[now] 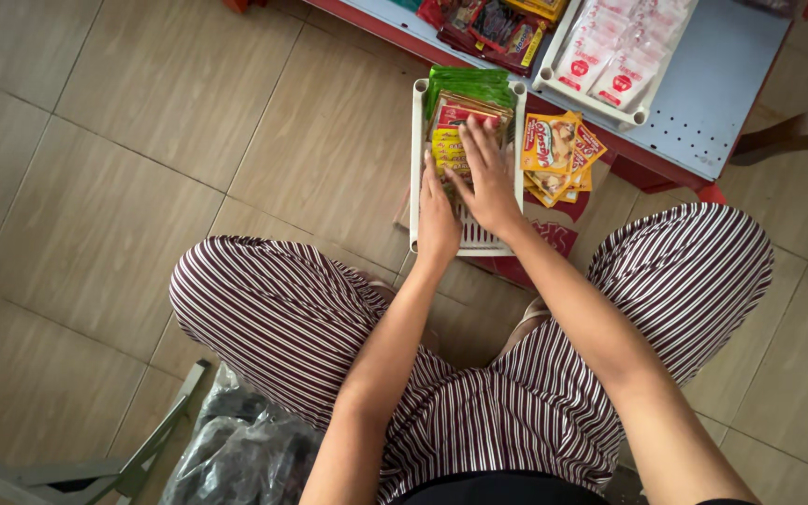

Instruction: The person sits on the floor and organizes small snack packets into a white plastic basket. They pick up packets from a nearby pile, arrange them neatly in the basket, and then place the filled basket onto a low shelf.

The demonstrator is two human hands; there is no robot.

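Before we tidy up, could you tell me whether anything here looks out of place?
Yes: a loose stack of orange sachets lies fanned and askew beside the white tray, outside it, while both hands press the sachets in the tray.

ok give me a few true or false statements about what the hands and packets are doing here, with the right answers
1. Both hands are at the white slotted tray. True: the left hand rests along its left side and the right hand lies on the packets inside.
2. The right hand presses on a row of sachets standing in the tray. True.
3. The green packets sit at the near end of the tray. False: they are at the far end, away from the person.
4. The orange packets lie inside the tray. False: they lie outside it, to its right.
5. The floor is carpeted. False: it is tiled.
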